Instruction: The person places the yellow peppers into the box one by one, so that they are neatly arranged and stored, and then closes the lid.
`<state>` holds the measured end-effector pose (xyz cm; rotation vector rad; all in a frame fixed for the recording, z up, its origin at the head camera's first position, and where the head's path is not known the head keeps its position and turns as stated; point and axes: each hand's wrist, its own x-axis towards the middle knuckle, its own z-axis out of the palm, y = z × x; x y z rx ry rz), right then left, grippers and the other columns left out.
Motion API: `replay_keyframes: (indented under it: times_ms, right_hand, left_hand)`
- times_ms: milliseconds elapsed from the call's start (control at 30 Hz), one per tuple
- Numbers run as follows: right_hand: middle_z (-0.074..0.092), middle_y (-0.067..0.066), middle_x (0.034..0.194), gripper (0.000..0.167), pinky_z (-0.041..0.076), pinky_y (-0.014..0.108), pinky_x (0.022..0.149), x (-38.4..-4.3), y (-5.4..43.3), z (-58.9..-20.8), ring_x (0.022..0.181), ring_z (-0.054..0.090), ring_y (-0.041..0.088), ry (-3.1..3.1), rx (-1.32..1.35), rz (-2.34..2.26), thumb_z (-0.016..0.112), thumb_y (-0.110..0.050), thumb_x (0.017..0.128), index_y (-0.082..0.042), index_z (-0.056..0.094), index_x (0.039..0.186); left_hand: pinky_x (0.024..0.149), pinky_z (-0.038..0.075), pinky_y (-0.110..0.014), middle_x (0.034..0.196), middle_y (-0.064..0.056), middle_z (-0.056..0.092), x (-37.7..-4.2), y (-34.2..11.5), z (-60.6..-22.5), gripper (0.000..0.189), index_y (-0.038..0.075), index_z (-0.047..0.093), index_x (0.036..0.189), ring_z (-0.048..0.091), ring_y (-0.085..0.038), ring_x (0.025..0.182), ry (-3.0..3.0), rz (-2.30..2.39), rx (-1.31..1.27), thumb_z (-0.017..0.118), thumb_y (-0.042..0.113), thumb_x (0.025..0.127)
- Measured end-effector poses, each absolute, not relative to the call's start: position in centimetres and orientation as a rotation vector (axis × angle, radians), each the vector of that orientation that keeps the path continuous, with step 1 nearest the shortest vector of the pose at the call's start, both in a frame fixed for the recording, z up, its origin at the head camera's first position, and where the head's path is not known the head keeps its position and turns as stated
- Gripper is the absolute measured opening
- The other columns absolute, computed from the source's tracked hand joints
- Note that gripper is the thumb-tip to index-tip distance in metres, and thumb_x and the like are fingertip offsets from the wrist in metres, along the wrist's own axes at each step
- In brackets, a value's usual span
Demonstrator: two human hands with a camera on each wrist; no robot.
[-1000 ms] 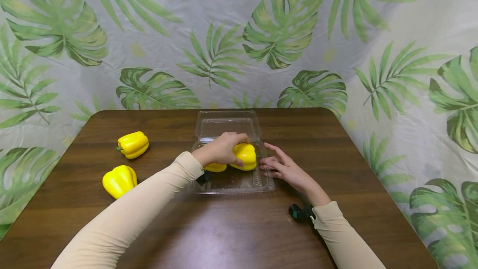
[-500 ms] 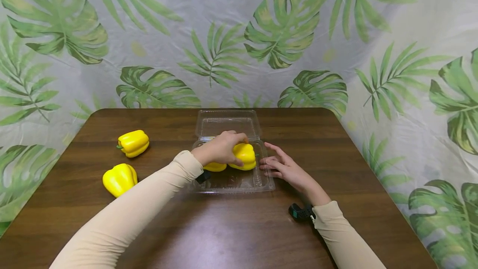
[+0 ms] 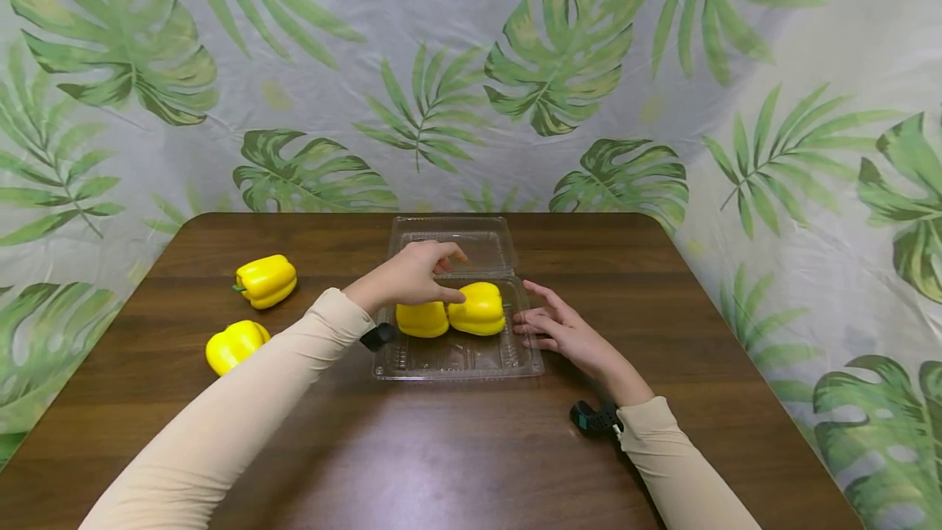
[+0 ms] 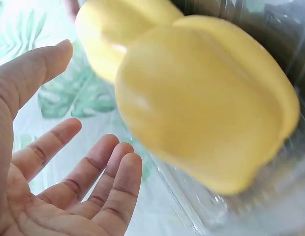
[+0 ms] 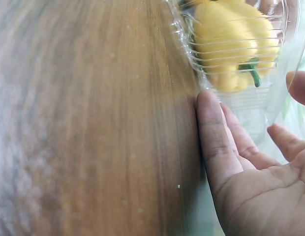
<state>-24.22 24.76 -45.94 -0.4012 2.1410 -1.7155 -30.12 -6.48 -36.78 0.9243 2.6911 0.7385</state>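
Note:
Two yellow bell peppers lie side by side in an open clear plastic container [image 3: 456, 362]. The right pepper [image 3: 480, 311] has its green stem toward the container's right wall; the left pepper [image 3: 421, 320] is partly behind my left hand [image 3: 415, 272]. That hand hovers over the container with fingers spread, holding nothing; the left wrist view shows a gap between its fingers [image 4: 120, 191] and the nearer pepper [image 4: 201, 103]. Against the container's right side rests my right hand [image 3: 562, 338], its fingers extended. In the right wrist view a fingertip touches the clear wall [image 5: 231, 49].
The hinged lid [image 3: 452, 244] lies folded back toward the table's far edge. Two more yellow bell peppers sit on the wooden table [image 3: 471, 448] at the left, one farther back [image 3: 266, 281] and one nearer [image 3: 235, 346], partly behind the left sleeve.
My left hand has let go of the right pepper and moved up and to the left, its fingers spreading. The pepper stays in the container. My right hand has kept its place.

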Motion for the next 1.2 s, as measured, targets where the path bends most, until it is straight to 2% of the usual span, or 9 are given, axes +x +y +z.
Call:
replay_keyframes:
  times_ms: [233,633,1000,1200]
  right_hand:
    - [0.049,0.036,0.155,0.065,0.058,0.044,0.109,-24.2,24.8,-46.1,0.143,0.055,0.049,2.155,-0.405,-1.708,0.046,-0.025,0.117,-0.022,0.014,0.173]
    - [0.049,0.036,0.155,0.065,0.058,0.044,0.108,-24.2,24.7,-46.0,0.143,0.056,0.048,2.155,-0.397,-1.704,0.046,-0.025,0.117,-0.021,0.014,0.173]
    - [0.049,0.035,0.155,0.066,0.057,0.043,0.109,-24.3,24.7,-46.3,0.144,0.055,0.047,2.157,-0.419,-1.702,0.048,-0.026,0.116,-0.023,0.014,0.173]
    - [0.049,0.035,0.155,0.065,0.057,0.046,0.109,-24.2,24.8,-46.1,0.143,0.055,0.048,2.154,-0.416,-1.706,0.046,-0.023,0.117,-0.023,0.014,0.173]
  left_hand:
    - [0.109,0.054,-0.053,0.143,-0.021,0.066,-30.6,-10.0,-36.8,0.057,0.014,0.061,0.145,0.065,-0.037,0.130,2.701,0.895,0.817,0.082,0.034,0.096]
    - [0.110,0.052,-0.059,0.141,-0.023,0.066,-30.5,-18.4,-35.1,0.053,0.013,0.061,0.144,0.065,-0.042,0.130,2.819,0.909,0.633,0.079,0.035,0.099]
    - [0.105,0.050,-0.064,0.136,-0.025,0.070,-27.9,-25.0,-34.0,0.052,0.011,0.066,0.138,0.067,-0.043,0.126,2.934,0.739,0.558,0.078,0.042,0.099]
    - [0.102,0.050,-0.063,0.139,-0.026,0.067,-25.7,-27.2,-34.1,0.057,0.011,0.065,0.140,0.065,-0.043,0.127,2.968,0.759,0.406,0.075,0.049,0.099]
